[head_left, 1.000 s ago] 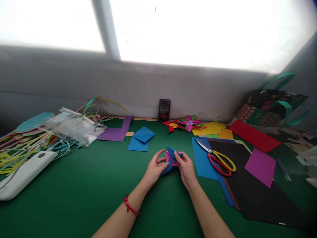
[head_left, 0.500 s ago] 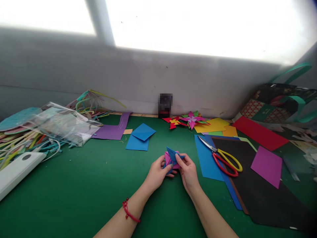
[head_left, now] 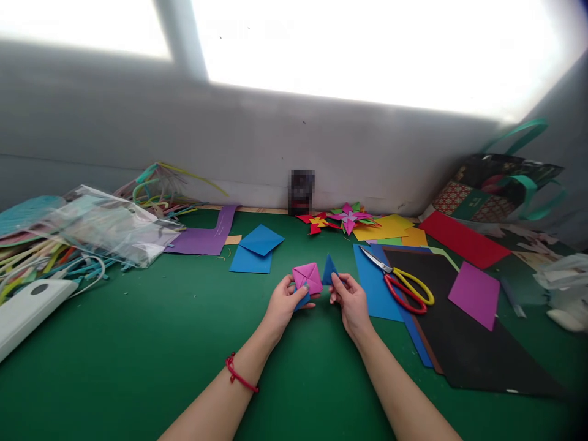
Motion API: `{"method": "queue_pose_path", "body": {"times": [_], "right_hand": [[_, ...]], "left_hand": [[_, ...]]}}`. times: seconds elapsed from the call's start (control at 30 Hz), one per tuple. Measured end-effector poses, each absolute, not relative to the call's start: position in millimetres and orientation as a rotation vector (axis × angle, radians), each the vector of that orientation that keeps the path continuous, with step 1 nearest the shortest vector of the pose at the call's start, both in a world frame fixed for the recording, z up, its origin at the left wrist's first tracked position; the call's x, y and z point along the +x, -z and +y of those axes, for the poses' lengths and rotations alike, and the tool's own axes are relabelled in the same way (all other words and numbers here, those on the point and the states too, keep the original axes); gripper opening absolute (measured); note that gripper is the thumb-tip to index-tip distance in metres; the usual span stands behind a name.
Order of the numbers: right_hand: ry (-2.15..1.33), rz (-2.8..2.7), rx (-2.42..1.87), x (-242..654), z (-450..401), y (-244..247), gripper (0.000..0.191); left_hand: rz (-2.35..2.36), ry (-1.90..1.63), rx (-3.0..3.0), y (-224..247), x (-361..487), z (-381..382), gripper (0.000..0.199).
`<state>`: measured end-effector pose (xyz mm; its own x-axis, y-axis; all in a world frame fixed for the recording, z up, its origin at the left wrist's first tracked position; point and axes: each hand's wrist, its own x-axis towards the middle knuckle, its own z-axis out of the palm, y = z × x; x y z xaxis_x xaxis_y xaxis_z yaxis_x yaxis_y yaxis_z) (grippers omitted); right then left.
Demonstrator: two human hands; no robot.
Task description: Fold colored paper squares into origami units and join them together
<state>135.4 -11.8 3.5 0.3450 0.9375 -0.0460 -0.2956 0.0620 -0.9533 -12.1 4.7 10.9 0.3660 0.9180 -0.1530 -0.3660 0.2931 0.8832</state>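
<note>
Between thumb and fingers, my left hand (head_left: pixel 285 301) grips a folded pink paper square (head_left: pixel 312 275) with creased triangular flaps. A blue folded piece (head_left: pixel 302 300) shows under the left thumb, at the square's lower edge. My right hand (head_left: pixel 351 301) pinches a separate small blue folded triangle (head_left: pixel 329 271), its tip pointing up. A narrow gap parts this triangle from the pink square. Both hands are above the green table (head_left: pixel 184 349).
Scissors (head_left: pixel 407 288) with red and yellow handles lie on blue and black sheets right of my hands. Blue papers (head_left: pixel 261 240) are at the back left. Folded paper stars (head_left: pixel 348 216) sit by the wall. A white device (head_left: pixel 32 312) lies far left.
My right hand has drawn the blue triangle off the pink piece and away to the right. The pink square now shows more fully in my left hand. The view has shifted slightly.
</note>
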Motion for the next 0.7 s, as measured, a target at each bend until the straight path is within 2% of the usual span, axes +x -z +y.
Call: {"method": "queue_pose_path", "body": {"times": [0.2, 0.37, 0.57, 0.7], "right_hand": [[-1.116, -0.732, -1.054, 137.9, -17.8, -5.4, 0.020], [-1.130, -0.734, -1.008, 141.5, -15.4, -6.7, 0.016], [-1.188, -0.710, -1.034, 143.5, -7.9, -3.2, 0.041], [-1.151, -0.706, -1.028, 144.5, -7.7, -1.3, 0.027]], "left_hand": [[0.736, -0.994, 0.823, -10.4, -12.9, 4.6, 0.052], [0.713, -0.991, 0.842, -12.2, -13.8, 4.0, 0.047], [0.743, -0.965, 0.828, -12.9, -14.5, 3.9, 0.039], [0.764, -0.963, 0.848, -12.4, -13.6, 3.9, 0.038]]}}
